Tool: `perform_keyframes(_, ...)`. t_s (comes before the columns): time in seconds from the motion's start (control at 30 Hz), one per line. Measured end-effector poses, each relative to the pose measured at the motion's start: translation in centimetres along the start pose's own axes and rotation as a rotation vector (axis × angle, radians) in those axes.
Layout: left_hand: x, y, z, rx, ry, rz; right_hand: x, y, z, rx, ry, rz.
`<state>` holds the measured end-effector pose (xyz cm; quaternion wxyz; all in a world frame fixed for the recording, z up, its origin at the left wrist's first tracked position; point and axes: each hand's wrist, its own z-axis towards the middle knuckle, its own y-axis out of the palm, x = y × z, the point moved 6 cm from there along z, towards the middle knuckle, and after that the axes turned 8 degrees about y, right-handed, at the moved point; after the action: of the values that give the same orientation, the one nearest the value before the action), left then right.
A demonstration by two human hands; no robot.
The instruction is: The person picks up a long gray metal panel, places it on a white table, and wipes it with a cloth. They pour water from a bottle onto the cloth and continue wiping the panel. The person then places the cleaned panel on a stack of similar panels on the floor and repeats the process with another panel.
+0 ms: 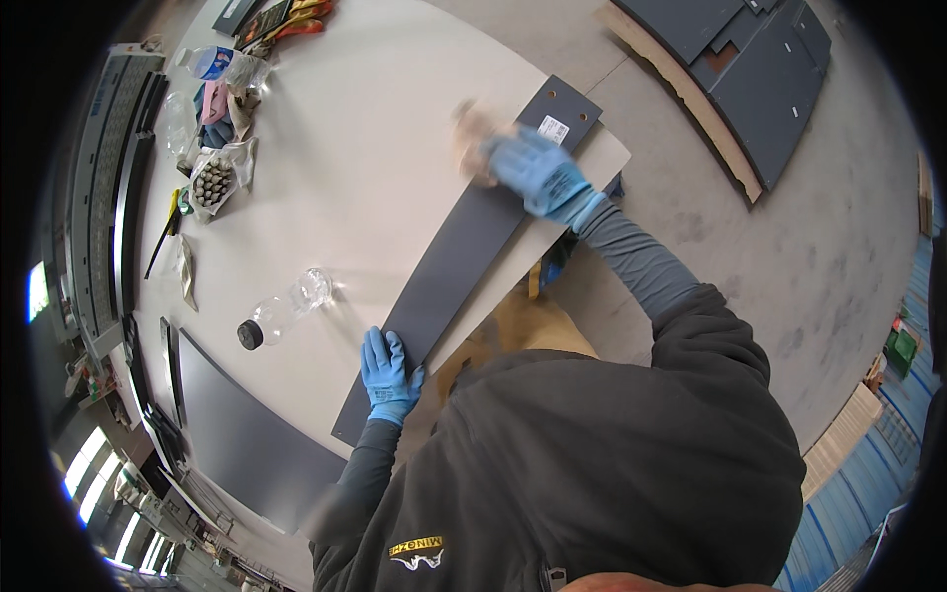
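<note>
diagonally across the white tabletop [385,128] lies a long dark grey panel [464,252], best steadied near its close end by the left hand [387,375], whose fingers are stretched out, gripping nothing, while the right hand [543,178], fingers seemingly closed around a blurred pale cloth [475,143] toward the far end, would do well to use even pressure and lengthwise strokes. the panel looks smooth, matte and slender, with a white label [553,129] and small round holes [582,117] at its far end. to its left, well apart, lies a clear plastic bottle [286,308] with a black cap [251,334].
</note>
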<state>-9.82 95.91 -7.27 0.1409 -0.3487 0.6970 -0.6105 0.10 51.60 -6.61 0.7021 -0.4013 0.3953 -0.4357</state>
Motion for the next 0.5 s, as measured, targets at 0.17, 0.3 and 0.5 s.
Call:
perform_keyframes(0.17,-0.3,0.3,-0.2,-0.003,-0.011,-0.001,10.9,-0.6,1.2,0.251,0.410,0.048)
perform_keyframes(0.3,-0.3,-0.2,-0.2,0.063,0.030,-0.008,22.9,-1.9,-2.5,0.254,1.354,0.292)
perform_keyframes(0.5,-0.3,-1.1,0.3,0.002,0.036,0.014,16.8,-5.0,-9.9,0.731,1.337,0.829)
